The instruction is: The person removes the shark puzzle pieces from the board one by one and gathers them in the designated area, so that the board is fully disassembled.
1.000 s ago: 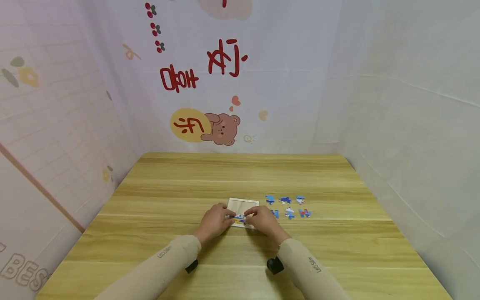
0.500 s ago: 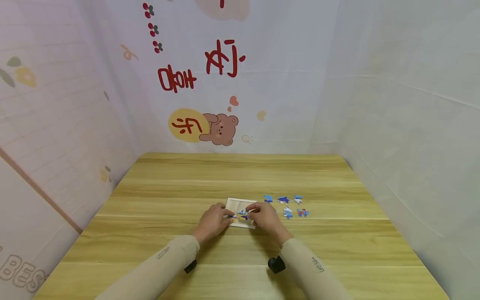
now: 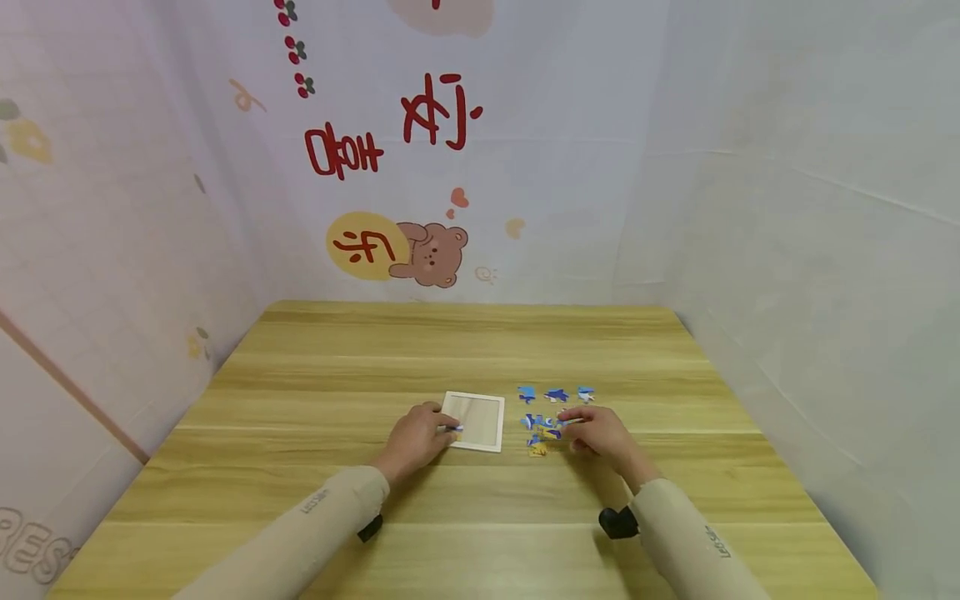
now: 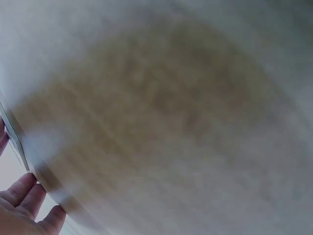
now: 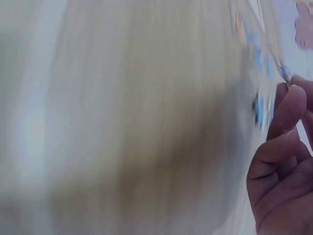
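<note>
My left hand [image 3: 411, 440] is at the left side of a white puzzle frame [image 3: 501, 423], pinching a small puzzle piece [image 3: 456, 428] with blue and yellow on it. In the left wrist view its fingertips [image 4: 30, 182] meet a thin edge. My right hand [image 3: 600, 433] is to the right of the frame, over loose pieces. Thumb and finger pinch blue and yellow puzzle pieces [image 3: 551, 434], which overlap others on the table in this view. A yellow piece [image 3: 537, 450] shows just below them. In the right wrist view the fingers [image 5: 293, 100] hold a thin flat edge.
Beyond my right hand lie a light blue piece [image 3: 527, 393], a dark blue piece [image 3: 557, 395] and a white-and-blue piece [image 3: 586, 394]. The wooden table [image 3: 360, 358] runs back to a printed cloth wall [image 3: 570, 208], with pale side walls left and right.
The puzzle pieces that lay in the lower part of the frame have come out of it. My right hand has carried some to the right; the left hand stays at the frame.
</note>
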A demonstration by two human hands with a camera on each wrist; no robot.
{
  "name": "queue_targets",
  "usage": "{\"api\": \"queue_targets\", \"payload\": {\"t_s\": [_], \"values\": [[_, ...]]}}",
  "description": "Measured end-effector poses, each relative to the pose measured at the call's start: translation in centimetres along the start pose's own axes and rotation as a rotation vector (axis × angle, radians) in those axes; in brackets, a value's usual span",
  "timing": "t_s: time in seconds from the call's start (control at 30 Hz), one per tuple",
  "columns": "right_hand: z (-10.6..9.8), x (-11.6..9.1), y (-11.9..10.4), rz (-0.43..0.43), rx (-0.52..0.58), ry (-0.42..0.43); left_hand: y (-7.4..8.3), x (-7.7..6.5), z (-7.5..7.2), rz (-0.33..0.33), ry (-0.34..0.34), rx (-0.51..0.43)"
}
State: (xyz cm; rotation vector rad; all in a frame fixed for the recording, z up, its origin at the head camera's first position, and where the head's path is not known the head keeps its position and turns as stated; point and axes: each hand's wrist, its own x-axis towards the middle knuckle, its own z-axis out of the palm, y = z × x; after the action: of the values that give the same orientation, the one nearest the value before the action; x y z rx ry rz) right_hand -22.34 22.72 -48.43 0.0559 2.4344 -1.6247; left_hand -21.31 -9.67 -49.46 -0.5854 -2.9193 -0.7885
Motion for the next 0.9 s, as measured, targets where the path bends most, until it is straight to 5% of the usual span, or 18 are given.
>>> {"api": "queue_targets", "payload": {"t_s": [0.23,0.53,0.73,0.9], "values": [[-2.5,-1.1,1.7,0.050,-0.032,-0.030,0.0,0.1,-0.1,-0.005,-0.007,-0.001],[-2.5,-1.0,1.8,0.012,-0.047,-0.025,0.2,0.0,-0.2,0.015,0.000,-0.016],[-0.9,-0.8,0.3,-0.014,-0.045,0.006,0.2,0.0,-0.4,0.026,0.000,-0.047],[2.6,-0.4,-2.1,-0.060,-0.031,-0.015,0.0,0.0,-0.7,0.032,-0.012,-0.054]]}}
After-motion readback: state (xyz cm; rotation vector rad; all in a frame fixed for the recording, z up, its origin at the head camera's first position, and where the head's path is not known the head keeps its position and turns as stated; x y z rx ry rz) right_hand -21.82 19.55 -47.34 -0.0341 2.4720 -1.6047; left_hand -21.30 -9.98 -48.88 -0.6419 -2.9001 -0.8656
